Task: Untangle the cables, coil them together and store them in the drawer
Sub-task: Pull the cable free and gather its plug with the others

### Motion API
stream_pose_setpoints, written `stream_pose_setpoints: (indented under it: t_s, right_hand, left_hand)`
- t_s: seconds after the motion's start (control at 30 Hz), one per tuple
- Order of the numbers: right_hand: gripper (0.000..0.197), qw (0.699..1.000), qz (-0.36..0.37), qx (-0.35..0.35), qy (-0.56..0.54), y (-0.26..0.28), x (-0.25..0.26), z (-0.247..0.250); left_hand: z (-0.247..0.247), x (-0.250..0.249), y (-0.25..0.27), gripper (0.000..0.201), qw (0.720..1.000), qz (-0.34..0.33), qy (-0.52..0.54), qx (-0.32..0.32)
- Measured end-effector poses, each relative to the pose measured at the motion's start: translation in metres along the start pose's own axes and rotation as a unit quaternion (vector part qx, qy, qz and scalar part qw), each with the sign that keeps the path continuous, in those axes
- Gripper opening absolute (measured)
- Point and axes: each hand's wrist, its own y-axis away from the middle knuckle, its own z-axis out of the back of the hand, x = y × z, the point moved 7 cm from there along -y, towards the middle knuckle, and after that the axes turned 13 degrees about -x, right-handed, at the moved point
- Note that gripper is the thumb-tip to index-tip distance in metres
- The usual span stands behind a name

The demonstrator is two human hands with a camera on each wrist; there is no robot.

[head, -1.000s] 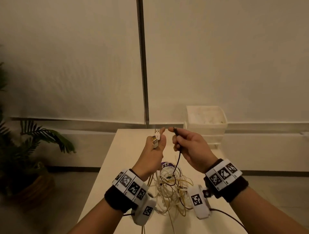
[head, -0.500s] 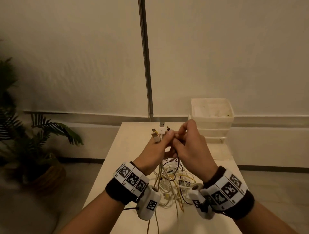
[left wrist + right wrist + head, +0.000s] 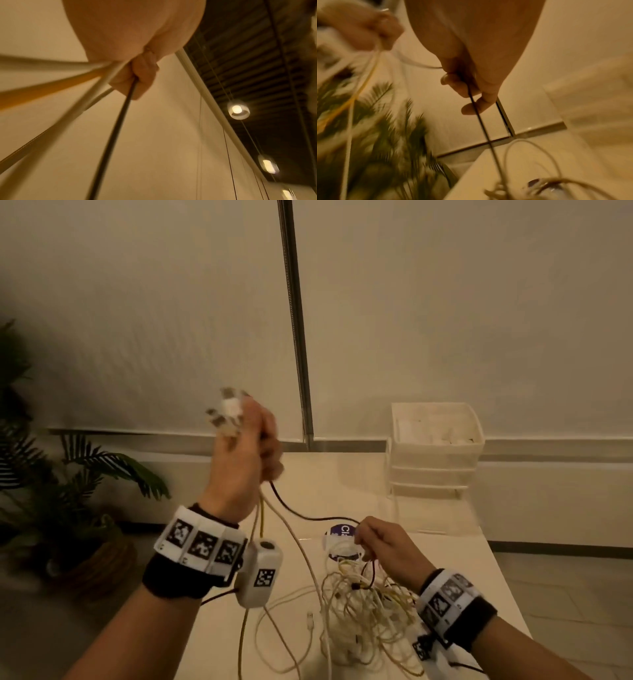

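Left hand point(image 3: 245, 455) raised high, fist clenched — right hand point(image 3: 387, 546) low, fingers pinched, both wrists banded.

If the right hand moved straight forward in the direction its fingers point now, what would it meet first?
Probably the purple-labelled round object on the table, just ahead of the right hand, which pinches the black cable. Depth is unclear, so the hand might pass above it.

The drawer unit point(image 3: 435, 453) stood at the table's point(image 3: 342, 474) far right corner. Bare tabletop lay left of it and in front. Nearer, the cable tangle point(image 3: 363, 604) obstructed the table's middle.
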Motion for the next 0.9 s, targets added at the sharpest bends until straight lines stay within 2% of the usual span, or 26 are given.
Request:
stream_pose_setpoints:
  t_s: [0.03,0.07,0.1,0.13,0.17,0.2,0.3,0.37,0.47,0.53,0.7,0.8,0.87,0.9]
  right_hand:
    - [0.033,0.999,-0.030,-0.012,-0.035,-0.006,-0.001,0.002]
    - [0.035,0.997,-0.046,-0.014,-0.063,-0.010,0.002,0.005]
    - [0.035,0.996,-0.045,-0.011,-0.073,-0.015,0.009,0.007]
    - [0.034,0.997,-0.031,-0.005,-0.073,-0.019,0.019,0.009]
    - [0.033,0.997,-0.013,0.003,-0.072,-0.023,0.030,0.011]
    - [0.031,0.996,-0.004,0.011,-0.085,-0.026,0.041,0.014]
    - [0.031,0.989,0.016,0.045,-0.138,-0.032,0.076,0.022]
    - [0.033,0.989,0.041,0.058,-0.128,-0.035,0.092,0.028]
    - [0.033,0.991,0.058,0.049,-0.114,-0.038,0.099,0.035]
    - [0.028,0.989,0.052,0.038,-0.136,-0.037,0.093,0.036]
    - [0.026,0.990,-0.017,0.036,-0.135,-0.020,0.040,0.014]
    - [0.027,0.996,-0.037,0.030,-0.078,-0.008,0.002,0.000]
    - [0.028,0.996,-0.052,0.006,-0.071,-0.008,-0.009,0.002]
    - [0.028,0.995,-0.064,-0.002,-0.082,-0.010,-0.008,0.004]
  left_hand:
    - [-0.011,0.012,0.010,0.037,0.995,0.003,-0.082,0.054]
    - [-0.021,0.027,0.021,0.033,0.975,-0.020,-0.194,0.110]
    - [-0.031,0.041,0.031,0.028,0.943,-0.063,-0.289,0.152]
    - [-0.038,0.053,0.038,0.023,0.916,-0.099,-0.346,0.175]
    - [-0.043,0.064,0.044,0.018,0.906,-0.107,-0.366,0.181]
    - [-0.045,0.072,0.047,0.016,0.908,-0.097,-0.366,0.177]
    - [-0.044,0.079,0.044,0.021,0.916,-0.106,-0.364,0.133]
    - [-0.044,0.078,0.039,0.014,0.912,-0.122,-0.373,0.117]
    - [-0.045,0.072,0.030,0.036,0.898,-0.142,-0.406,0.095]
    - [-0.045,0.059,0.023,0.036,0.896,-0.162,-0.411,0.049]
    - [-0.022,0.016,-0.006,0.022,0.931,-0.150,-0.300,-0.142]
    - [0.007,0.000,-0.024,0.020,0.923,-0.148,-0.268,-0.233]
    - [0.013,-0.003,-0.023,0.014,0.920,-0.170,-0.269,-0.228]
    - [0.008,-0.005,-0.019,0.014,0.919,-0.189,-0.286,-0.196]
